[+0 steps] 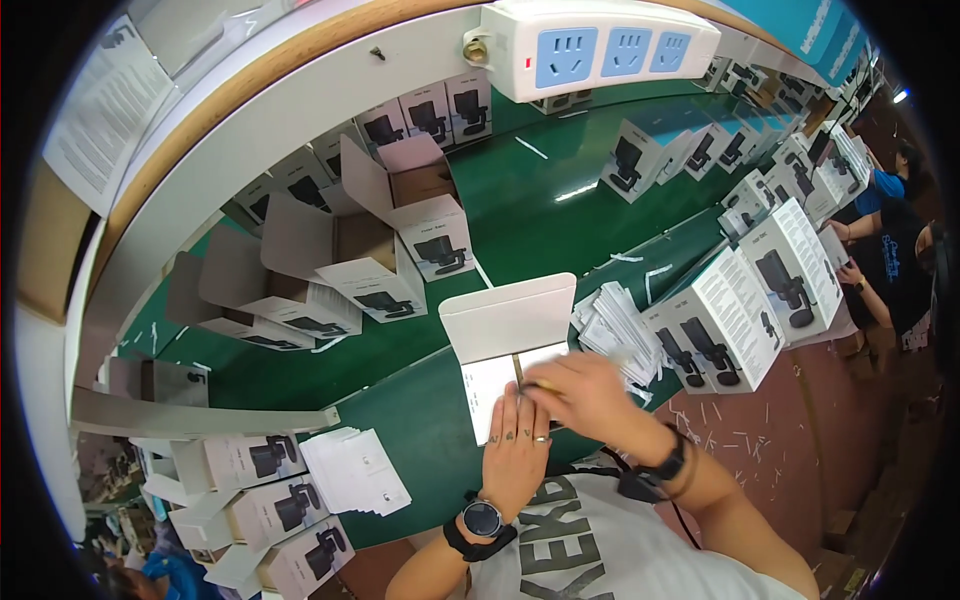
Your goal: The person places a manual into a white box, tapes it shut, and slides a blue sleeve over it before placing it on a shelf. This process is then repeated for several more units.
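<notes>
A white carton (510,315) stands in front of me, its wide flap raised at the far side. Between its two white top panels runs a narrow brown strip. My left hand (516,440) lies on the near part of the carton with fingers stretched out flat. Just right of those fingertips, my right hand (585,392) is closed, its fingers blurred by motion. Something slim and partly yellowish shows at its fingers, pointing to the carton's middle, too small and smeared to name.
Loose white papers (617,335) lie right of the carton; a paper stack (357,470) lies left. Open printed boxes (370,285) fill the far left, closed ones (715,325) the right. A power strip (610,50) hangs on the shelf edge (330,80). Co-workers (890,250) are at right.
</notes>
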Tool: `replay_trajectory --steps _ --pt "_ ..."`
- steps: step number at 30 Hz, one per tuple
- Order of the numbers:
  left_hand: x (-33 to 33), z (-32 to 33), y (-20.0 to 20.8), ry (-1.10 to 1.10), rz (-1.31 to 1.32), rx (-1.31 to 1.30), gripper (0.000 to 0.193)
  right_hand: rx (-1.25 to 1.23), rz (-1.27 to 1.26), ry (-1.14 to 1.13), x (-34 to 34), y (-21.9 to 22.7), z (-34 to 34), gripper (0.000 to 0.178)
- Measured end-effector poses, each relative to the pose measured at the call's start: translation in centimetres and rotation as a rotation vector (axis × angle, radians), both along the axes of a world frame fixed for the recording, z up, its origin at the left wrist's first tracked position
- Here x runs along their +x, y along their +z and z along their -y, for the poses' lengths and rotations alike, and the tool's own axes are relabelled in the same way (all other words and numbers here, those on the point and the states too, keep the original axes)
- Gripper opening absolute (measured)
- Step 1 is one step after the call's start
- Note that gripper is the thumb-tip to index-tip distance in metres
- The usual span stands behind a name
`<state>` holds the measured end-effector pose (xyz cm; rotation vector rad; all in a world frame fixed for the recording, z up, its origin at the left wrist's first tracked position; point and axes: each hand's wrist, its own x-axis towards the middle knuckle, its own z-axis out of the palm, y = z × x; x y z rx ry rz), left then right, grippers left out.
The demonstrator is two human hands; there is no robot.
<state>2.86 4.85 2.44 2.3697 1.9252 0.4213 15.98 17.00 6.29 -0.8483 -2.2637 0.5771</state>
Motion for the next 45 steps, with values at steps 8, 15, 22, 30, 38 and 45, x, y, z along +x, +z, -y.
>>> replay_trajectory --steps 8,15,22,30,38,45 --pt "-0.8 0.9 -0.9 -0.03 0.038 -0.04 0.059 0.196 0.027 -0.081 -6.7 -3.0 -0.6 0.014" --pt "-1.3 1.4 -0.8 -0.04 0.078 -0.048 0.058 0.155 -0.004 0.139 -6.9 -2.9 -0.8 0.013" --pt "-1.6 1.3 -0.8 -0.037 0.087 -0.056 0.062 0.211 0.072 -0.097 -8.1 -1.8 -0.4 0.019" --pt "-1.8 1.6 -0.7 -0.043 0.118 -0.002 0.059 0.155 0.047 0.089 -7.6 -2.8 -0.7 0.019" --pt "-2.5 1.6 -0.9 -0.053 0.127 0.012 0.052 0.151 -0.01 0.042 -8.9 -1.7 -0.1 0.018" --pt "-2.6 2.2 -1.3 -0.043 0.1 -0.046 0.048 0.026 0.066 0.184 -8.4 -1.6 0.7 0.025"
